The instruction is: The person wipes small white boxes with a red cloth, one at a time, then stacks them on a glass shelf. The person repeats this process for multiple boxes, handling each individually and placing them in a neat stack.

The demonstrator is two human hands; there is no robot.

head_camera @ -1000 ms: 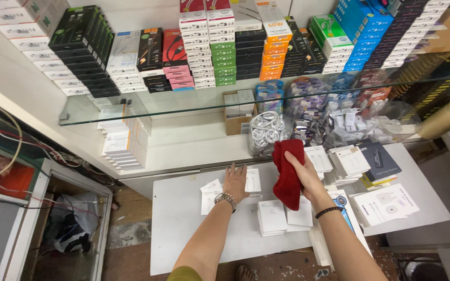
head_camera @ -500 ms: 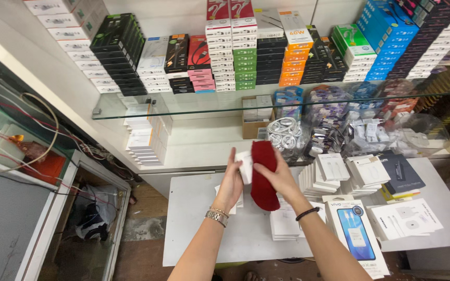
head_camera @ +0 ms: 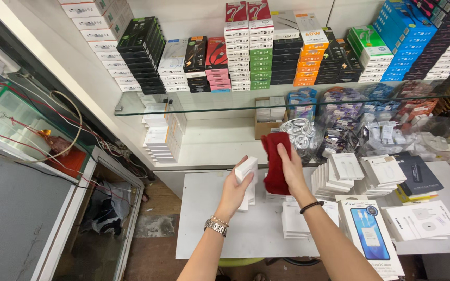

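Observation:
My left hand [head_camera: 234,188] holds a small white box [head_camera: 247,169] up above the white table [head_camera: 225,229]. A metal watch band sits on that wrist. My right hand [head_camera: 291,169] grips a dark red cloth [head_camera: 276,162] and presses it against the side of the white box. A black bracelet circles the right wrist. Under the hands lie several more small white boxes [head_camera: 295,221] in low stacks.
Stacks of white boxes [head_camera: 346,171] and a large phone-accessory box [head_camera: 371,234] lie on the table's right half. A glass shelf [head_camera: 194,104] carries coiled white cables and bagged items. Above it, rows of coloured boxes [head_camera: 246,62] fill the wall. A glass counter [head_camera: 22,140] stands left.
My left hand picked a white box up off the table and raised it. My right hand brought the red cloth over against the box. The camera shifted left.

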